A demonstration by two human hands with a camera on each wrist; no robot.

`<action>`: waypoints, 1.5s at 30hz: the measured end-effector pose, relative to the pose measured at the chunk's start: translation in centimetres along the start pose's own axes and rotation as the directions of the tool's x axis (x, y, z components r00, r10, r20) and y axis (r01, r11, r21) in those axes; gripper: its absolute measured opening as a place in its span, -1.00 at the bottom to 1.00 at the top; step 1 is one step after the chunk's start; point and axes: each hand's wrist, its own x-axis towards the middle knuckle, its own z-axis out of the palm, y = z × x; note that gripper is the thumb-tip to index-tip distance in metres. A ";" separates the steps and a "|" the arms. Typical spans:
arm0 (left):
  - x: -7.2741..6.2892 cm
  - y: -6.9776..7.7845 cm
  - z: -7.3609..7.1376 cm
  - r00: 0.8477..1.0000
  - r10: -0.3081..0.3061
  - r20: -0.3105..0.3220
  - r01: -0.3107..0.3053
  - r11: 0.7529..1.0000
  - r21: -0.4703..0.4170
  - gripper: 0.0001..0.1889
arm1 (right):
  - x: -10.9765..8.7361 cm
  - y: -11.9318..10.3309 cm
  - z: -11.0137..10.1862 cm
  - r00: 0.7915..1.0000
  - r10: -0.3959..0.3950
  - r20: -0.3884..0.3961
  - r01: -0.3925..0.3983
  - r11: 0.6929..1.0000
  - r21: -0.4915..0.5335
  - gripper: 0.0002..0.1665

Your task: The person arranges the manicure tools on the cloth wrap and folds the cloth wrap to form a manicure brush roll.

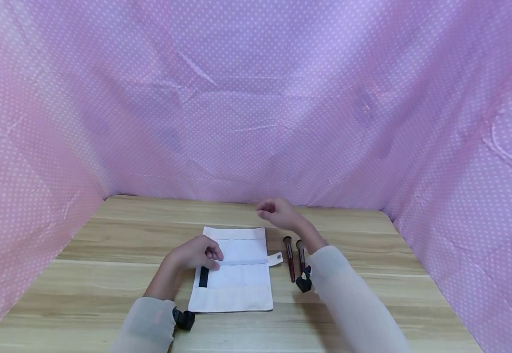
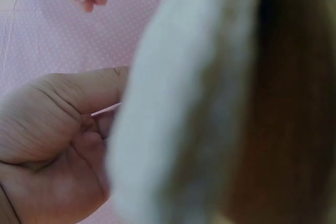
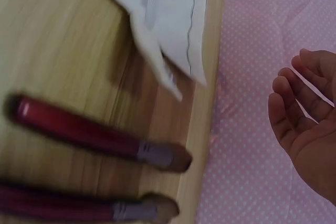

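A white fabric brush roll (image 1: 244, 294) lies unfolded on the table, with a grey band across its middle and a black strip (image 1: 204, 277) at its left. Over the roll's left side is my left hand (image 1: 196, 252), fingers loosely bent, its thumb near the band's left end. In the left wrist view, blurred white cloth (image 2: 173, 98) hides its fingertips. My right hand (image 1: 280, 214) is raised beyond the roll's far right corner, fingers loosely curved and holding nothing. Two makeup brushes (image 1: 289, 260) with dark red handles lie right of the roll, bristles pointing away.
A snap tab (image 1: 275, 259) sticks out from the roll's right edge toward the brushes. The wooden table (image 1: 119, 255) ends at a pink dotted curtain (image 1: 256, 122), which surrounds its back and sides. My right forearm passes over the nearer end of one brush.
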 end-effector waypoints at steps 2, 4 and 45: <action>-0.1 0.1 0.0 1.000 -0.011 0.001 0.011 1.000 -0.001 -0.86 | -0.6 0.5 -0.6 1.000 0.006 0.012 -0.006 1.000 -0.029 -0.73; -0.1 0.3 0.0 1.000 -0.019 0.001 0.019 1.000 0.001 -0.86 | -1.2 1.0 -1.0 1.000 0.012 0.028 -0.010 0.999 -0.047 -0.71; 0.0 -0.4 0.1 1.000 0.014 0.023 -0.015 1.000 0.013 -0.88 | -6.6 4.7 2.0 0.997 -0.032 0.072 0.050 0.963 -0.265 -0.77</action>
